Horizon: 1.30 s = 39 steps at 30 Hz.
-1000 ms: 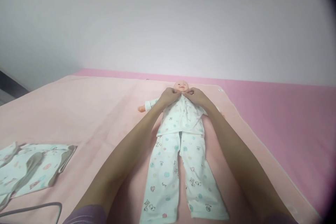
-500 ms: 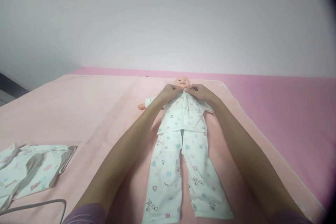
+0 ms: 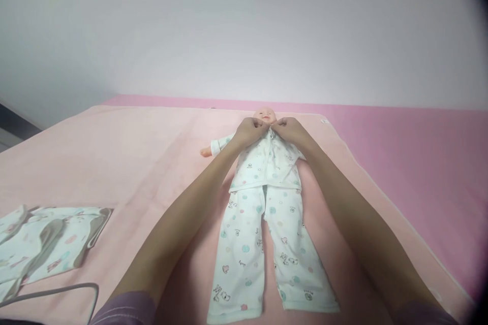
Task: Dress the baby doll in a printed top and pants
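A baby doll (image 3: pixel 266 114) lies on its back with its head at the far end. It wears a white printed top (image 3: pixel 263 165) and matching trousers (image 3: pixel 244 249) that reach toward me. At the doll's neck, my left hand (image 3: pixel 251 131) pinches the top's collar from the left. My right hand (image 3: pixel 290 130) pinches the collar from the other side, its fingertips close to those of the left. Whatever fastening lies between the fingers is too small to make out. One doll hand (image 3: pixel 206 152) sticks out of the left sleeve; the other is hidden behind my right forearm.
Folded printed baby clothes (image 3: pixel 57 241) with grey-brown trim lie at the lower left, near a grey cable (image 3: pixel 72 290). A peach blanket (image 3: pixel 133 162) lies under the doll, over a pink surface (image 3: pixel 430 162). Behind rises a white wall (image 3: pixel 244 30).
My fingertips have come closer together at the collar, and both hands have shifted slightly. The view has tilted a little; the doll and the folded clothes lie as before.
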Available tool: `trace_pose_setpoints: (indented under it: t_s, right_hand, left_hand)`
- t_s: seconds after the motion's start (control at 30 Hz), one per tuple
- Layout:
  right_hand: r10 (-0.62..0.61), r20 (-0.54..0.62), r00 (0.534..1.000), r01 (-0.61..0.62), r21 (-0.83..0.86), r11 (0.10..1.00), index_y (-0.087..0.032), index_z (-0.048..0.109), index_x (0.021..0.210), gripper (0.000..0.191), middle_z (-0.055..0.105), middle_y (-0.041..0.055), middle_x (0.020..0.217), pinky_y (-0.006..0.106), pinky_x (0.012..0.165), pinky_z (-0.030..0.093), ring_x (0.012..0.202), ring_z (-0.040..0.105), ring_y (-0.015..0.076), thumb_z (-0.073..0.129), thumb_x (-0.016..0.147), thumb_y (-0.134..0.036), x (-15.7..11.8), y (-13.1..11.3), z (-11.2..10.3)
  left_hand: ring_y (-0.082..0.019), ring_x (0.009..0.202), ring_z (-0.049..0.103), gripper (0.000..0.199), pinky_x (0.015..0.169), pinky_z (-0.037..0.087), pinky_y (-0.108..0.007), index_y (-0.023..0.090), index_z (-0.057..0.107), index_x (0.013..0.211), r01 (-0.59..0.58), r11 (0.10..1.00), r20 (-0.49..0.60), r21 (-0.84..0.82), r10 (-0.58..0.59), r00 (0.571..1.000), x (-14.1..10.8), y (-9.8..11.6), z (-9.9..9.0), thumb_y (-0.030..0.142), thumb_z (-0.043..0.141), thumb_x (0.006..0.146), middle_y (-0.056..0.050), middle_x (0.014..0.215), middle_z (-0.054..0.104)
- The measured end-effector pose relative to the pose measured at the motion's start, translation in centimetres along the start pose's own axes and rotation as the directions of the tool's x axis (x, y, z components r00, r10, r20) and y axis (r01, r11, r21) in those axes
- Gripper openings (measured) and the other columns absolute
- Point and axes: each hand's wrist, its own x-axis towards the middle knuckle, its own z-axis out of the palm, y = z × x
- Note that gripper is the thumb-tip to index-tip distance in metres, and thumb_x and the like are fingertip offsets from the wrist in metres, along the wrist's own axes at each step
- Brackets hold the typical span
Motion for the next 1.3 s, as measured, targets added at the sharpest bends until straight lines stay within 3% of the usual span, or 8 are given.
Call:
trace_pose_setpoints:
  t_s: [0.2, 0.33, 0.43, 0.57, 0.8, 1.03, 1.17, 1.3]
  right_hand:
    - [-0.107, -0.090, 0.990, 0.088, -0.197, 0.977, -0.021, 0.072, 0.100, 0.016, 0.079, 0.0119, 0.110, 0.037, 0.088, 0.048, 0.103, 0.069, 0.0283, 0.068, 0.097, -0.036, -1.9, -1.8, 0.3]
    - [-0.305, -0.164, 0.938, 0.273, -0.189, 0.943, -0.023, 0.066, 0.122, 0.025, 0.074, 0.0079, 0.118, 0.038, 0.089, 0.050, 0.091, 0.066, 0.0225, 0.064, 0.102, -0.037, -7.3, -1.5, -1.0]
    - [-0.393, 0.028, 0.919, 0.392, -0.156, 0.906, -0.027, 0.062, 0.122, 0.029, 0.071, 0.0045, 0.113, 0.036, 0.077, 0.049, 0.079, 0.061, 0.0194, 0.067, 0.103, -0.048, -13.2, 0.1, -2.5]
    - [-0.431, 0.230, 0.872, 0.474, -0.187, 0.860, -0.027, 0.059, 0.123, 0.034, 0.068, 0.0061, 0.116, 0.036, 0.078, 0.049, 0.097, 0.064, 0.0247, 0.073, 0.098, -0.046, -18.0, 2.7, -1.8]
    - [-0.537, 0.011, 0.843, 0.494, -0.408, 0.768, -0.023, 0.050, 0.093, 0.009, 0.064, 0.0042, 0.089, 0.039, 0.090, 0.041, 0.082, 0.057, 0.0228, 0.057, 0.098, -0.027, -15.6, 2.1, 0.8]
    - [-0.185, -0.269, 0.945, 0.068, -0.393, 0.917, -0.026, 0.041, 0.076, 0.036, 0.055, 0.0016, 0.070, 0.034, 0.072, 0.035, 0.069, 0.051, 0.0215, 0.046, 0.107, -0.043, -15.3, 10.0, -7.4]
    - [-0.119, -0.234, 0.965, 0.036, -0.330, 0.943, -0.024, 0.063, 0.096, 0.022, 0.076, 0.0089, 0.098, 0.037, 0.082, 0.049, 0.091, 0.069, 0.0273, 0.062, 0.096, -0.046, -16.2, 16.9, -8.8]
    - [-0.334, -0.348, 0.876, 0.225, -0.316, 0.921, -0.021, 0.065, 0.118, 0.038, 0.074, 0.0170, 0.121, 0.050, 0.099, 0.054, 0.110, 0.069, 0.0340, 0.058, 0.099, -0.054, -15.4, 16.6, -6.6]
  left_hand:
    - [-0.015, 0.072, 0.051, 0.032, 0.071, 0.038, -0.030, 0.020, 0.054, 0.075, 0.034, 0.995, -0.058, 0.089, -0.029, 0.998, -0.4, 1.2, 0.3, 0.038, 0.063, 0.099, -0.001, 0.075, 0.058]
    - [-0.026, 0.105, 0.066, 0.018, 0.091, 0.049, -0.039, 0.022, 0.063, 0.111, -0.077, 0.951, -0.127, 0.300, 0.120, 0.985, -6.1, 3.2, -0.7, 0.038, 0.063, 0.103, -0.008, 0.112, 0.073]
    - [-0.031, 0.116, 0.063, 0.025, 0.093, 0.052, -0.044, 0.024, 0.055, 0.116, -0.243, 0.876, 0.035, 0.418, 0.251, 0.967, -12.8, 4.0, -1.8, 0.042, 0.066, 0.101, -0.010, 0.121, 0.069]
    - [-0.033, 0.117, 0.061, 0.038, 0.084, 0.053, -0.043, 0.026, 0.049, 0.114, -0.205, 0.833, 0.161, 0.513, 0.141, 0.977, -18.1, 3.0, -1.0, 0.038, 0.075, 0.089, -0.011, 0.127, 0.065]
    - [-0.028, 0.100, 0.064, 0.014, 0.084, 0.046, -0.040, 0.025, 0.048, 0.093, -0.124, 0.786, -0.024, 0.606, 0.173, 0.985, -16.2, 1.8, 0.4, 0.033, 0.056, 0.101, -0.008, 0.106, 0.069]
    - [-0.025, 0.084, 0.065, 0.035, 0.074, 0.040, -0.034, 0.024, 0.046, 0.077, 0.285, 0.820, -0.271, 0.497, -0.166, 0.948, -17.4, -1.8, -9.5, 0.037, 0.040, 0.108, -0.006, 0.084, 0.068]
    - [-0.030, 0.082, 0.064, 0.028, 0.079, 0.041, -0.039, 0.024, 0.050, 0.073, 0.414, 0.766, -0.363, 0.491, -0.251, 0.897, -20.0, -4.9, -12.1, 0.035, 0.056, 0.098, -0.009, 0.080, 0.067]
    - [-0.036, 0.114, 0.063, 0.012, 0.100, 0.046, -0.048, 0.023, 0.059, 0.093, 0.264, 0.823, -0.460, 0.503, -0.004, 0.888, -17.9, -5.7, -9.6, 0.033, 0.056, 0.100, -0.016, 0.113, 0.072]
